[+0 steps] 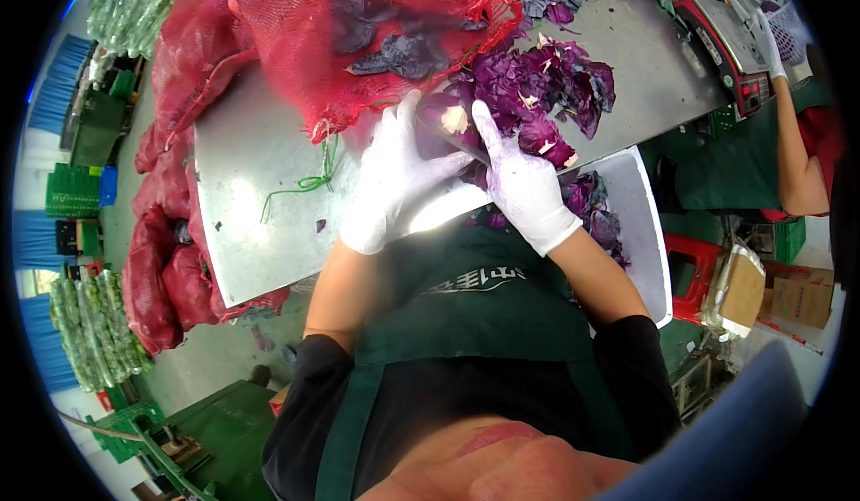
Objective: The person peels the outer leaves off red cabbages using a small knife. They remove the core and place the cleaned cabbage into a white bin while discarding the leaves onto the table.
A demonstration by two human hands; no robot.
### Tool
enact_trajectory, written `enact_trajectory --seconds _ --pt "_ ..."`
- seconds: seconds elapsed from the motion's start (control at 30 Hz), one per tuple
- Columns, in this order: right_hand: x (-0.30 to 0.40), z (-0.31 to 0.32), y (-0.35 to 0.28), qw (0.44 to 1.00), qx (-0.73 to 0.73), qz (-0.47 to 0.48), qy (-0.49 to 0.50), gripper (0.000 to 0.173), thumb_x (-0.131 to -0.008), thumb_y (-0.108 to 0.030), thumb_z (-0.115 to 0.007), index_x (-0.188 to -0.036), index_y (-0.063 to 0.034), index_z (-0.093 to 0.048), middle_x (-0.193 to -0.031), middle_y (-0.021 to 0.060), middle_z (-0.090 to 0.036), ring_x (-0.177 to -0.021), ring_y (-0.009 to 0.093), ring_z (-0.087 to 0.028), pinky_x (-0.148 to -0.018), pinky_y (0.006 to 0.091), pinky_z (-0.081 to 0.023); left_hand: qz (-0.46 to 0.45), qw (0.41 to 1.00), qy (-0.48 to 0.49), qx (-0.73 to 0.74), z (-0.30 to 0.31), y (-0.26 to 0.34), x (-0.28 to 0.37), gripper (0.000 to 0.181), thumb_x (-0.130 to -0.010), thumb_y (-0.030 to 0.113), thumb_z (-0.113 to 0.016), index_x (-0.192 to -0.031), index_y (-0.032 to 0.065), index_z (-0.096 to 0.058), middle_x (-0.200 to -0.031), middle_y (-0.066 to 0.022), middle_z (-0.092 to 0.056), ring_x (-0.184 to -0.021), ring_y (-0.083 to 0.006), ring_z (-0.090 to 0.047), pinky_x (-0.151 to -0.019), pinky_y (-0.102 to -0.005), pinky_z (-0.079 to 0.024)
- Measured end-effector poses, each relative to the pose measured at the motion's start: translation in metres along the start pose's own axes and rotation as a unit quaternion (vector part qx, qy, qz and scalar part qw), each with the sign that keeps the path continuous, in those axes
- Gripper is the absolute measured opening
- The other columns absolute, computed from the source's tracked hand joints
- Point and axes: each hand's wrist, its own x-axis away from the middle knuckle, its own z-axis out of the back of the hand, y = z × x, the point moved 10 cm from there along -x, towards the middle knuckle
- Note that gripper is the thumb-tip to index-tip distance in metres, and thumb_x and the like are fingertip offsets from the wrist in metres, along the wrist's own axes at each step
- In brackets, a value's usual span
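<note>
My left hand [390, 175], in a white glove, holds a red cabbage [440, 114] by its left side, with the pale cut stem facing up. My right hand [521, 175], in a white glove with purple stains, is at the cabbage's right side and grips a knife [467, 148]; its blade lies against the cabbage near the stem, and its handle is hidden in the glove. Trimmed red cabbage leaves [537, 84] with pale stem pieces are heaped just beyond my right hand. An opened red mesh sack [289, 50] with dark leaves lies beyond my left hand.
A steel table [269, 158] bears a green string [312, 182]. Below its near right edge stands a white bin [638, 232] with cabbage leaves. A red weighing scale [729, 50] is at the far right, beside a co-worker's gloved hand [769, 44]. Full red mesh sacks [154, 279] line the left.
</note>
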Motion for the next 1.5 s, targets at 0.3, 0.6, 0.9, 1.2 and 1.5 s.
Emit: enact_trajectory --seconds 0.3,0.6,0.9,1.2,1.5 --pt "-0.068 -0.053 0.109 0.974 -0.038 -0.207 -0.09 0.055 -0.09 -0.006 -0.048 -0.144 -0.0067 -0.041 -0.096 0.0223 -0.07 -0.082 0.039 -0.069 -0.075 0.0495 -0.055 0.0 1.0 0.003 0.012 -0.005 -0.008 -0.002 0.101 -0.064 0.035 -0.091 -0.145 0.0024 -0.04 -0.125 -0.0204 -0.055 -0.119 -0.0309 -0.056 -0.102 -0.0391 -0.046" --pt "-0.038 -0.011 0.042 0.732 -0.627 -0.234 -0.127 0.049 -0.095 -0.023 -0.066 -0.14 -0.0106 -0.053 -0.11 0.0033 -0.067 -0.056 0.002 -0.048 -0.043 0.0188 -0.034 0.137 0.735 -0.065 0.66 -0.016 -0.039 0.009 0.077 -0.09 0.053 -0.063 -0.146 0.0064 -0.04 -0.14 -0.0141 -0.052 -0.122 -0.0291 -0.057 -0.103 -0.0404 -0.048" --pt "-0.04 0.063 -0.012 0.922 -0.37 -0.042 0.102 0.088 -0.073 -0.017 -0.085 -0.148 -0.0035 -0.04 -0.147 0.0179 -0.047 -0.135 0.029 -0.048 -0.11 0.0365 -0.04 0.097 0.359 -0.127 0.92 -0.039 0.018 0.0 0.086 -0.088 0.069 -0.053 -0.15 0.0119 -0.034 -0.148 -0.015 -0.044 -0.133 -0.0363 -0.046 -0.11 -0.0554 -0.039" --pt "-0.033 0.099 0.034 0.825 -0.52 -0.142 0.17 0.008 -0.091 -0.011 -0.07 -0.097 -0.0062 -0.07 -0.086 -0.0003 -0.07 -0.066 0.006 -0.06 -0.058 0.0228 -0.048 0.127 0.436 -0.133 0.881 -0.048 -0.008 0.01 0.081 -0.091 0.068 -0.045 -0.146 0.0091 -0.04 -0.138 -0.0206 -0.053 -0.113 -0.0363 -0.06 -0.093 -0.0488 -0.053" --pt "-0.02 0.101 -0.066 0.951 -0.263 -0.013 0.165 0.056 -0.073 -0.018 -0.087 -0.118 -0.0081 -0.055 -0.081 0.0019 -0.065 -0.055 0.009 -0.057 -0.054 0.0232 -0.05 0.002 0.509 -0.016 0.86 -0.027 -0.027 0.013 0.07 -0.096 0.062 -0.035 -0.144 0.0125 -0.041 -0.14 -0.0153 -0.051 -0.128 -0.0329 -0.049 -0.109 -0.0514 -0.038"
